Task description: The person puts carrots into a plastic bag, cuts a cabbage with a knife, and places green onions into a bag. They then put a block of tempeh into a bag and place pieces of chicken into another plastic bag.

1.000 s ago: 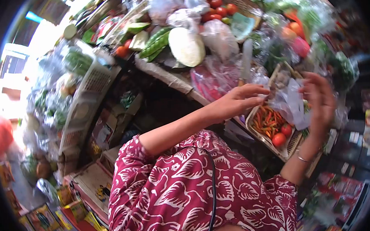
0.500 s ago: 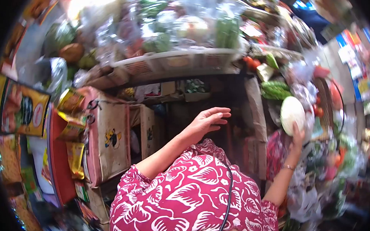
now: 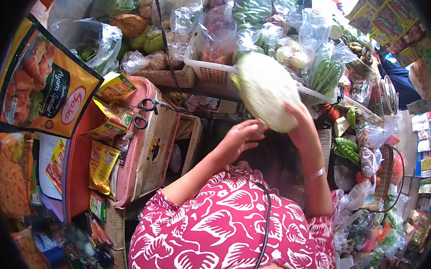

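A large, pale green-white cabbage (image 3: 267,89) is held up in front of me, slightly blurred by motion. My right hand (image 3: 302,122) grips it at its lower right, with a bracelet on the wrist. Close to the cabbage's lower left edge is my left hand (image 3: 240,139), empty, its fingers loosely bent and apart. Behind the cabbage stands a white plastic basket (image 3: 214,71) of bagged vegetables, partly hidden by it.
Scissors (image 3: 145,111) lie on the pink-edged box (image 3: 146,138) at the left, beside yellow seasoning packets (image 3: 104,166). A large seasoning pack (image 3: 44,81) hangs further left. Bitter gourds (image 3: 346,150) and a wicker basket (image 3: 386,173) are at the right.
My right hand has carried the cabbage from the right side to the front centre, up near the basket. My left hand stays near the middle, its fingers now more bent. The view has shifted.
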The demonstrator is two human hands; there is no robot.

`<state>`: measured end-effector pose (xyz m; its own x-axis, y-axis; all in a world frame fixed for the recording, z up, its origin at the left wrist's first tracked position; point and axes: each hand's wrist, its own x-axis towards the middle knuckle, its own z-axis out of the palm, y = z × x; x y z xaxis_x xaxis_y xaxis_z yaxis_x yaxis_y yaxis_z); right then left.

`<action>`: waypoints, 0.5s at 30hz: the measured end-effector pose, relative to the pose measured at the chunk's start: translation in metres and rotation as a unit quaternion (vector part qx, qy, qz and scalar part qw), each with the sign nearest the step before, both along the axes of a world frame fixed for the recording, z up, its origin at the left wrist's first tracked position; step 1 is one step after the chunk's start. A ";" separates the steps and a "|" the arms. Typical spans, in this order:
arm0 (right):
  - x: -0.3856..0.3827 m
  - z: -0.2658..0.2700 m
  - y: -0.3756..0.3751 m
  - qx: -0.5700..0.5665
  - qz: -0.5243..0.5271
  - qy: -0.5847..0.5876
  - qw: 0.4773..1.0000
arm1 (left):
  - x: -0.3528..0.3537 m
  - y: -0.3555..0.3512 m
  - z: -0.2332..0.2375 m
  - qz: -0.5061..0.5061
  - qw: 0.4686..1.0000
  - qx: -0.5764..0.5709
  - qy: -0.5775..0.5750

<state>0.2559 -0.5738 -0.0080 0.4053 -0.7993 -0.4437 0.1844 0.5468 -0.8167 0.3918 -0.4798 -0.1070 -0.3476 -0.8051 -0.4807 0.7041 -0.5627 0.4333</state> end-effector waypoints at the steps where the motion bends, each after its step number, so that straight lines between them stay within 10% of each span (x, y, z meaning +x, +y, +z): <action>1: 0.022 -0.012 -0.015 -0.006 0.012 0.013 1.000 | 0.009 0.001 -0.001 0.022 1.000 -0.001 -0.003; 3: 0.069 -0.008 -0.033 -0.192 0.118 0.012 0.974 | 0.021 0.002 -0.002 0.037 0.999 -0.002 -0.020; 9: 0.153 -0.082 -0.097 -0.350 0.039 0.069 0.933 | 0.032 -0.001 -0.009 0.088 0.996 -0.002 0.011; 15: 0.130 -0.045 -0.095 -0.484 0.091 0.247 0.834 | 0.020 -0.022 -0.009 0.069 0.997 0.018 0.012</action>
